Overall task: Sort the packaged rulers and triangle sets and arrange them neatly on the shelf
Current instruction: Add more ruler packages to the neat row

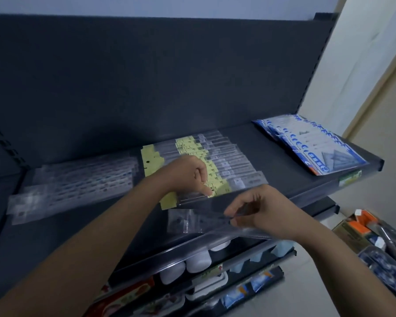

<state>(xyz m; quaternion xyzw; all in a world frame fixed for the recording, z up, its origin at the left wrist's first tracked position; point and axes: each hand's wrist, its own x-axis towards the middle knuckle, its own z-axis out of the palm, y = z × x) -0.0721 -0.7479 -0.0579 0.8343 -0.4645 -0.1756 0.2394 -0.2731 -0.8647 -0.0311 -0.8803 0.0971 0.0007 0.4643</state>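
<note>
The right hand [268, 211] pinches a clear packaged ruler [215, 203] over the front edge of the shelf [249, 138]. The left hand [188, 172], fingers curled, touches the nearest of the yellow-card ruler packs [206, 156] (perhaps pinching it; blur hides this). Blue triangle sets [311, 147] lie at the right end.

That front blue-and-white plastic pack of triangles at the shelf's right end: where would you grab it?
Pinch the blue-and-white plastic triangle pack by its near edge, coming from the front of the dark metal shelf. It lies flat, topmost in a fanned stack, with that edge at the shelf's front lip, so fingers can probably slip under there without disturbing the packs behind.
</note>
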